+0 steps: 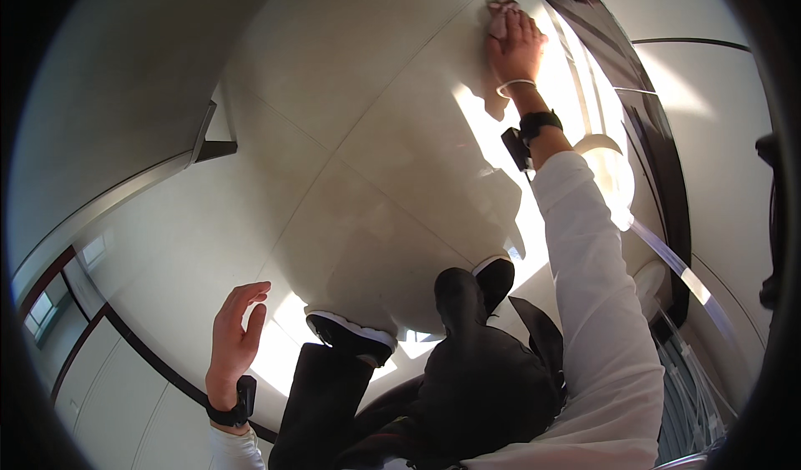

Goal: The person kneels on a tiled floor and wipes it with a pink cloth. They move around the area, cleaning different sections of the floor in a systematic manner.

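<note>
My right hand (518,48) reaches far forward and presses a crumpled, pinkish-brown cloth (499,24) against the beige tiled floor (350,132). The cloth is bunched under the fingers, so part of it is hidden. A pale bracelet (516,86) and a black wrist device circle that arm. Lower left, my left hand (235,329) is raised with nothing in it, the thumb apart from the curved fingers. A black band with a small device (234,404) sits on its wrist.
A dark baseboard (663,157) runs along the right wall. Beside my right forearm stands a round white base with a clear pole (682,270). At left is a large pale panel (125,94) with a metal lower edge. My black shoes (350,335) rest on the floor.
</note>
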The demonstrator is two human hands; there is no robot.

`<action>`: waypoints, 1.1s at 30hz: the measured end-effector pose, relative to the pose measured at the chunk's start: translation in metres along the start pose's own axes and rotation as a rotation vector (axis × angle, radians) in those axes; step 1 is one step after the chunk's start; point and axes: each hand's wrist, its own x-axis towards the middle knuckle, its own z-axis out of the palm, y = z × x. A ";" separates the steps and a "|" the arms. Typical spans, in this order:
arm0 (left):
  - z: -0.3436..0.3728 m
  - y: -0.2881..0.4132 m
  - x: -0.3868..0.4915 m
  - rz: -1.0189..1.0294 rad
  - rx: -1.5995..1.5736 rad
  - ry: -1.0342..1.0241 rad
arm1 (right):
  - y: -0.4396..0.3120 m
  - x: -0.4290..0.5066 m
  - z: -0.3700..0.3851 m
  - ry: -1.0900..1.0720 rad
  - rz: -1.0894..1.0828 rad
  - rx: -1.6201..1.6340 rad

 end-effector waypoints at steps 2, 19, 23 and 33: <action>0.011 0.004 0.003 0.038 -0.043 -0.020 | -0.076 0.006 0.018 0.035 -0.211 -0.015; 0.064 -0.084 0.065 -0.167 -0.048 -0.125 | 0.004 -0.010 -0.079 -0.134 -0.291 -0.016; 0.075 -0.078 0.075 -0.079 -0.066 -0.181 | 0.115 0.010 -0.121 -0.272 -0.359 -0.502; 0.081 -0.066 0.072 -0.100 -0.259 -0.073 | -0.143 -0.240 -0.087 -0.377 -0.335 0.084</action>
